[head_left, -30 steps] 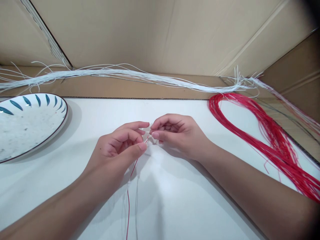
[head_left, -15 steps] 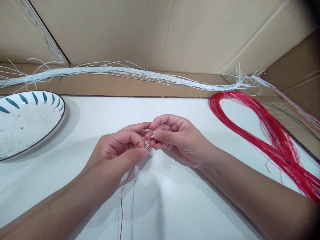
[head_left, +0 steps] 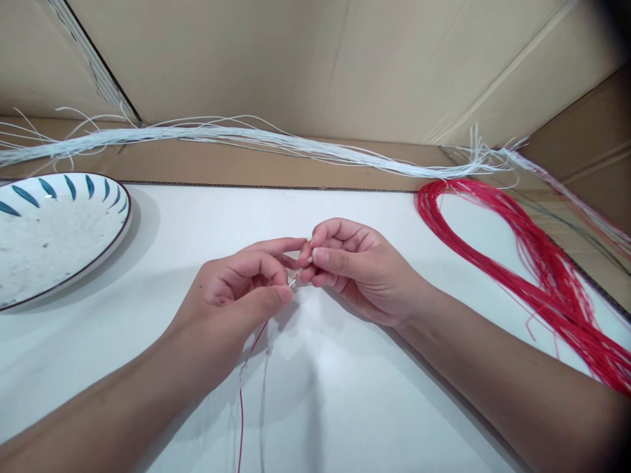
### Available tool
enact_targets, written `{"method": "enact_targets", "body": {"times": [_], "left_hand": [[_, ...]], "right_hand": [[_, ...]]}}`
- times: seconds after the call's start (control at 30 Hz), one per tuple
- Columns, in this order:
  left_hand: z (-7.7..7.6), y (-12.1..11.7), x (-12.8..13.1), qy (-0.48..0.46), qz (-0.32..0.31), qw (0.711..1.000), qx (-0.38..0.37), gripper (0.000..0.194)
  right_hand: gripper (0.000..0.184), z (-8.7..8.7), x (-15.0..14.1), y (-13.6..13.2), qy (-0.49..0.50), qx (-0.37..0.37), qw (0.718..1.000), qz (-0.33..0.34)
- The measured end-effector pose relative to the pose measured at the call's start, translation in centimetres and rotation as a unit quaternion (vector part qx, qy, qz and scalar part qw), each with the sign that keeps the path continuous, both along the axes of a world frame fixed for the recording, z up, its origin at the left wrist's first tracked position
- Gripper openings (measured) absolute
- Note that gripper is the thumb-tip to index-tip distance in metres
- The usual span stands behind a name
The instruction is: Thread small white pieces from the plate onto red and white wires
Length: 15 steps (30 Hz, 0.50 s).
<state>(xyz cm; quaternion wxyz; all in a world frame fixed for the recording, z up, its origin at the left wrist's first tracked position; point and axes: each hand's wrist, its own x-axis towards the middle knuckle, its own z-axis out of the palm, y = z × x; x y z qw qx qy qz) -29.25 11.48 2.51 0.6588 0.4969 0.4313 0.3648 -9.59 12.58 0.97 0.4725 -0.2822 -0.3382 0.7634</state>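
Note:
My left hand (head_left: 246, 286) is closed in a pinch on a thin red wire (head_left: 241, 420) between thumb and index finger. The wire hangs down from it over the white tabletop. A short red-and-white tip (head_left: 294, 281) pokes out past the left fingertips. Just to its right, my right hand (head_left: 352, 263) pinches a tiny white piece (head_left: 310, 259), mostly hidden by the fingers and too small to name. The fingertips of both hands nearly meet above the middle of the table.
A white oval plate (head_left: 64, 256) with blue-green leaf marks and a dark rim stands at left. Long white strands (head_left: 236, 136) run along the cardboard (head_left: 276, 172) at the back. A looped bundle of red wires (head_left: 473, 256) lies at right.
My right hand has shifted slightly up and right, away from the left fingertips. Red now shows beside the white at the tip in my left pinch. The view has moved a little.

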Motion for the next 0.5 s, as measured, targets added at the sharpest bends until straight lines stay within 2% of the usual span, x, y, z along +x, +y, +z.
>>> {"method": "enact_targets", "body": {"times": [0.13,0.33,0.5], "left_hand": [[-0.10,0.09,-0.14,0.010,-0.017,1.000,0.002,0.018],[0.20,0.06,-0.03,0.029,-0.004,1.000,-0.004,0.020],[0.25,0.03,0.21,0.026,0.003,1.000,-0.008,0.020]], "right_hand": [[0.020,-0.02,-0.16,-0.05,-0.031,0.010,0.999,0.001],[0.017,-0.09,-0.26,-0.02,-0.056,0.047,0.997,-0.016],[0.023,0.17,-0.36,-0.02,-0.077,0.056,0.995,-0.017]]}}
